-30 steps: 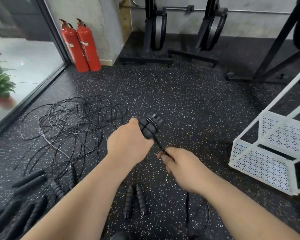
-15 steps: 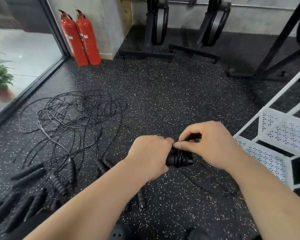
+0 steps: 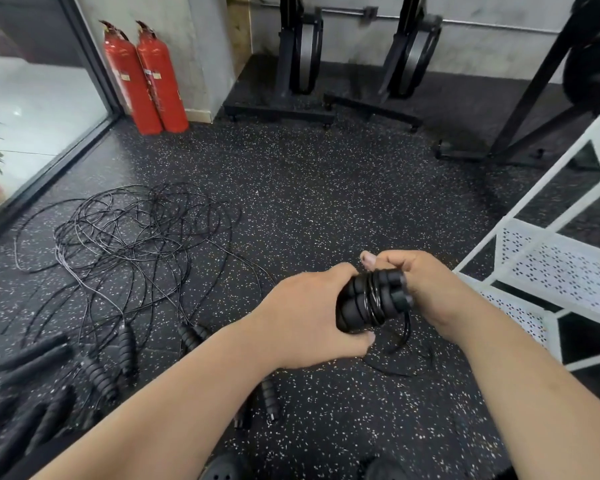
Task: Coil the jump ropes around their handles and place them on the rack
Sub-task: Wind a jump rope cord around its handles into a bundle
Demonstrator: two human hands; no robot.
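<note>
My left hand [image 3: 309, 317] grips a pair of black ribbed jump rope handles [image 3: 371, 301] held side by side, with several turns of black rope wound around them. My right hand [image 3: 420, 289] curls around the handles' right end, its thumb raised on top. A loose tail of the rope [image 3: 404, 336] hangs under the bundle and trails onto the floor. The white perforated metal rack [image 3: 551, 265] stands just right of my hands. A tangle of loose black ropes [image 3: 129, 237] lies on the floor to the left, with more handles [image 3: 125, 344] at its near edge.
Two red fire extinguishers [image 3: 146, 77] stand by the wall corner at the back left. Black gym machine frames [image 3: 302, 64] line the back wall, and a black rack leg [image 3: 534, 95] slants at the right. A glass wall [image 3: 32, 109] runs along the left.
Both hands moved right and slightly down with the bundle. More rope turns now sit on the handles, and my right hand went from pinching rope above the bundle to curling around its right end.
</note>
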